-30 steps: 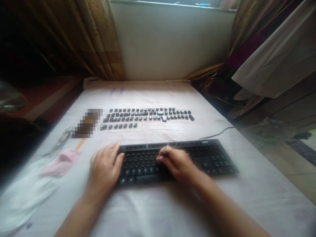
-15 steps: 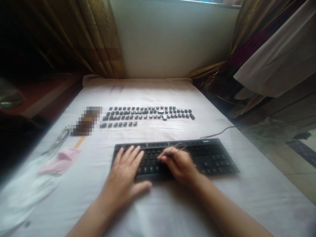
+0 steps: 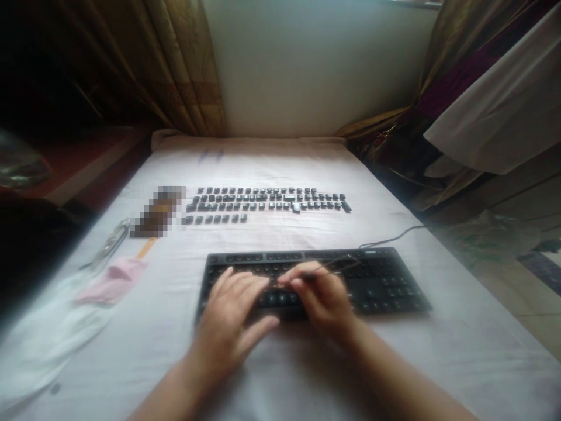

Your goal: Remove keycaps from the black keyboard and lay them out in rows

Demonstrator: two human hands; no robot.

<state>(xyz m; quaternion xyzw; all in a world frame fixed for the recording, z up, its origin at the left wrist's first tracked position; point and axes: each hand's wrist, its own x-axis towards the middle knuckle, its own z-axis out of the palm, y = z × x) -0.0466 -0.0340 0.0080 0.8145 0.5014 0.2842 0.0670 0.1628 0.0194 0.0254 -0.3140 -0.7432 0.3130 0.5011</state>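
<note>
A black keyboard [image 3: 368,289] lies across the bed or table in front of me, with gaps among its keys. My left hand [image 3: 234,318] rests over its left part, fingers stretched out and thumb apart, holding nothing. Its fingertips come close to my right hand [image 3: 322,292]. That hand is closed in a pinch on a thin tool with a dark grip and wire loops, apparently a wire keycap puller [image 3: 344,263]. Its working end is hidden by my fingers above the middle keys. Beyond the keyboard, loose black keycaps [image 3: 236,206] stand in several rows.
A pale cloth [image 3: 280,169] covers the surface. To the left are a pixelated brown item [image 3: 158,213], a clear narrow packet [image 3: 109,242], a pink cloth [image 3: 114,280] and white fabric [image 3: 39,345]. The keyboard cable [image 3: 390,237] runs off the right edge.
My left hand's fingers have drawn together and shifted right, nearer my right hand. The wire loops have swung to the right. The view has shifted slightly.
</note>
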